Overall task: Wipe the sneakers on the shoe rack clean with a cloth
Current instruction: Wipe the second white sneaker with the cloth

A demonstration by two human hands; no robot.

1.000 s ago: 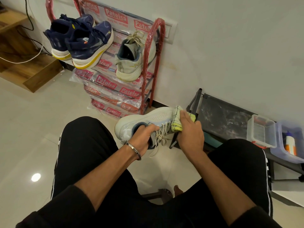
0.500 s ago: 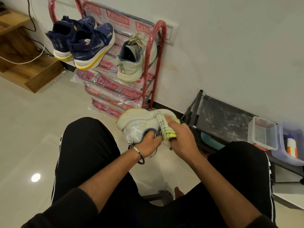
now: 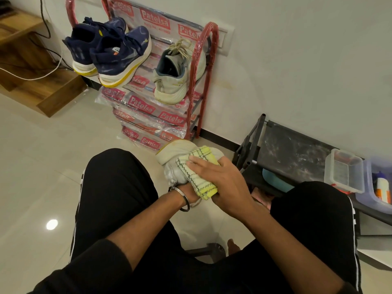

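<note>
Between my knees I hold a pale grey sneaker [image 3: 172,156], turned so its heel and sole edge face up. My left hand [image 3: 189,193] is mostly hidden under the yellow checked cloth [image 3: 198,174] and grips the shoe from below. My right hand [image 3: 222,181] presses the cloth flat against the sneaker with its fingers spread over it. On the red shoe rack [image 3: 203,71] stand the matching pale sneaker [image 3: 178,75] and a pair of navy sneakers [image 3: 110,54] with yellow-edged soles.
A low black rack [image 3: 292,149] stands at the right against the wall, with a clear plastic box [image 3: 343,170] and a tub holding a glue bottle [image 3: 382,187]. Wooden steps [image 3: 36,85] with cables lie at the left. A stool leg [image 3: 210,250] shows between my legs.
The sneaker has been turned from lying sideways to heel-up. My right hand with the cloth has slid from the toe end back over the shoe toward me.
</note>
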